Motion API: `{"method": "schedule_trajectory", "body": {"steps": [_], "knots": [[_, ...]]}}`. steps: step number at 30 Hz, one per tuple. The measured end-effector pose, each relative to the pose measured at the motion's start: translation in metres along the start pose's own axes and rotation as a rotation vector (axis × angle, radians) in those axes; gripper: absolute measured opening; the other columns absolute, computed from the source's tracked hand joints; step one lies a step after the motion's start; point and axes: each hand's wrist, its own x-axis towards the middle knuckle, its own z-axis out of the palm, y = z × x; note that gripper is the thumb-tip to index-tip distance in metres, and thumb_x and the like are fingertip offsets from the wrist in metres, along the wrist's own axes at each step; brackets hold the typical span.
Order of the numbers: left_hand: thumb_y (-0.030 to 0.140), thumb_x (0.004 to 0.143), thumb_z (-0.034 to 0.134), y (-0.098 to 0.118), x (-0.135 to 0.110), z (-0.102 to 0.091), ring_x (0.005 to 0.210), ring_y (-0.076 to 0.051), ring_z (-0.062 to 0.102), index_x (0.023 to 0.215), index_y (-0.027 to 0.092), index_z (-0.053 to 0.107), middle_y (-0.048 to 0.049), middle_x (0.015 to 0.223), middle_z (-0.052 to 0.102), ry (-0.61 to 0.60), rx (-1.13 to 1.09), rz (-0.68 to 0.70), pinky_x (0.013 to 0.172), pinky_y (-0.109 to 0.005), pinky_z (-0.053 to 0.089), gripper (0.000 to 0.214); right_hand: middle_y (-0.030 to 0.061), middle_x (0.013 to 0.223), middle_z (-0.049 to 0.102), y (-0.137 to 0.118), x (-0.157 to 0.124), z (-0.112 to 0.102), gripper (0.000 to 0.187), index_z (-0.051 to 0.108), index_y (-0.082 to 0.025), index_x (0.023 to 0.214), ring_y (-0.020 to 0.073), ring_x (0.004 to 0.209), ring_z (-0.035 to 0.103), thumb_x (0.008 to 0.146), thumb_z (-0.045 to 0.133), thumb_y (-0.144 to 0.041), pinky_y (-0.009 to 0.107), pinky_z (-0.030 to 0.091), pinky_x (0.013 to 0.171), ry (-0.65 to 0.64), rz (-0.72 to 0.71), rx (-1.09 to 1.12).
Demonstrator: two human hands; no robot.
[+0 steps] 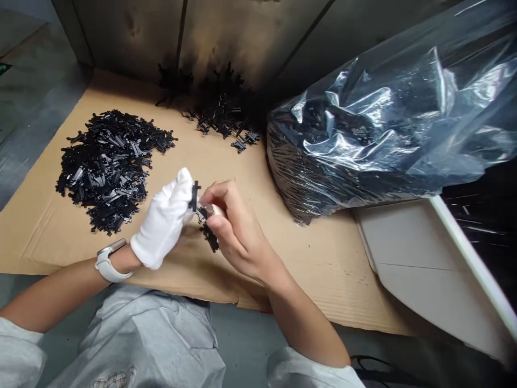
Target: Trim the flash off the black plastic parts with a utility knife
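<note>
My left hand (163, 218), in a white cloth glove, is closed on a small black plastic part (195, 196) that stands upright at its fingertips. Close beside it, my right hand (238, 231) is bare and pinches a small tool (213, 210) with a pale end; its tip is near the part, and I cannot make out its exact kind. Under the hands, a few more black parts (210, 237) lie on the cardboard, partly hidden. A large pile of similar black parts (109, 167) spreads to the left of my gloved hand.
Cardboard (323, 269) covers the worktop. More black pieces (222, 102) lie heaped against the metal back wall (226, 32). A big clear plastic bag (363, 129) full of dark parts leans at the right, above an open white box (420, 258).
</note>
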Motion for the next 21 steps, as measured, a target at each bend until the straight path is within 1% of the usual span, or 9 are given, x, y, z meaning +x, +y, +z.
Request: {"method": "schedule_trajectory", "body": {"steps": [2, 4, 5, 7, 9, 11, 14, 17, 21], "knots": [[0.024, 0.096, 0.048, 0.000, -0.003, -0.003, 0.082, -0.018, 0.068, 0.150, 0.019, 0.034, -0.0063, 0.095, 0.071, 0.003, 0.057, 0.102, 0.081, -0.030, 0.058, 0.056, 0.0028, 0.087, 0.066, 0.006, -0.004, 0.000, 0.039, 0.051, -0.020, 0.111, 0.0129, 0.070, 0.059, 0.102, 0.031, -0.052, 0.026, 0.042, 0.062, 0.045, -0.093, -0.161], [0.019, 0.094, 0.052, 0.005, -0.002, -0.006, 0.083, -0.018, 0.069, 0.153, 0.020, 0.026, -0.0070, 0.097, 0.071, -0.011, 0.103, 0.173, 0.078, -0.028, 0.058, 0.065, 0.0035, 0.090, 0.069, 0.011, -0.006, 0.001, 0.037, 0.049, -0.019, 0.122, 0.0136, 0.071, 0.062, 0.105, 0.029, -0.045, 0.026, 0.044, 0.062, 0.066, -0.167, -0.280], [0.018, 0.095, 0.052, 0.008, -0.001, -0.008, 0.084, -0.018, 0.069, 0.155, 0.021, 0.023, -0.0075, 0.099, 0.071, -0.014, 0.116, 0.190, 0.077, -0.027, 0.058, 0.066, 0.0037, 0.091, 0.070, 0.012, -0.006, 0.002, 0.036, 0.048, -0.019, 0.125, 0.0135, 0.071, 0.063, 0.105, 0.030, -0.042, 0.026, 0.045, 0.063, 0.071, -0.207, -0.317], [0.017, 0.096, 0.048, 0.015, 0.002, -0.011, 0.087, -0.018, 0.070, 0.156, 0.019, 0.016, -0.0091, 0.102, 0.072, -0.019, 0.142, 0.237, 0.077, -0.025, 0.058, 0.068, 0.0034, 0.089, 0.072, 0.014, -0.005, 0.003, 0.035, 0.049, -0.018, 0.125, 0.0130, 0.070, 0.063, 0.105, 0.031, -0.040, 0.025, 0.046, 0.065, 0.089, -0.280, -0.367], [0.020, 0.098, 0.046, 0.020, 0.004, -0.013, 0.084, -0.017, 0.071, 0.158, 0.017, 0.010, -0.0089, 0.100, 0.072, -0.016, 0.143, 0.270, 0.076, -0.022, 0.058, 0.070, 0.0018, 0.082, 0.071, 0.013, -0.003, 0.005, 0.034, 0.051, -0.018, 0.123, 0.0123, 0.066, 0.062, 0.105, 0.031, -0.039, 0.024, 0.045, 0.063, 0.114, -0.330, -0.400], [0.024, 0.099, 0.044, 0.023, 0.004, -0.015, 0.082, -0.017, 0.071, 0.158, 0.016, 0.007, -0.0086, 0.099, 0.072, -0.009, 0.133, 0.272, 0.075, -0.022, 0.057, 0.070, 0.0003, 0.078, 0.070, 0.012, -0.003, 0.006, 0.034, 0.052, -0.018, 0.121, 0.0118, 0.063, 0.061, 0.106, 0.030, -0.038, 0.024, 0.044, 0.061, 0.134, -0.359, -0.424], [0.030, 0.100, 0.042, 0.025, 0.000, -0.015, 0.087, -0.017, 0.072, 0.158, 0.014, 0.008, -0.0113, 0.105, 0.072, 0.004, 0.144, 0.237, 0.080, -0.021, 0.056, 0.069, -0.0005, 0.077, 0.071, 0.010, -0.004, 0.008, 0.033, 0.052, -0.017, 0.120, 0.0112, 0.063, 0.061, 0.106, 0.030, -0.037, 0.025, 0.043, 0.061, 0.148, -0.366, -0.448], [0.034, 0.100, 0.043, 0.025, -0.004, -0.015, 0.092, -0.018, 0.072, 0.158, 0.013, 0.010, -0.0149, 0.118, 0.070, 0.026, 0.180, 0.218, 0.086, -0.020, 0.055, 0.070, -0.0014, 0.076, 0.070, 0.009, -0.005, 0.010, 0.032, 0.053, -0.018, 0.119, 0.0107, 0.063, 0.061, 0.105, 0.032, -0.038, 0.024, 0.043, 0.061, 0.145, -0.343, -0.452], [0.032, 0.098, 0.047, 0.026, -0.005, -0.015, 0.100, -0.020, 0.072, 0.159, 0.020, 0.007, -0.0144, 0.133, 0.064, 0.020, 0.193, 0.214, 0.093, -0.024, 0.054, 0.074, -0.0017, 0.074, 0.070, 0.009, -0.003, 0.012, 0.032, 0.056, -0.017, 0.118, 0.0105, 0.063, 0.062, 0.105, 0.034, -0.036, 0.024, 0.044, 0.060, 0.148, -0.341, -0.433]]}}
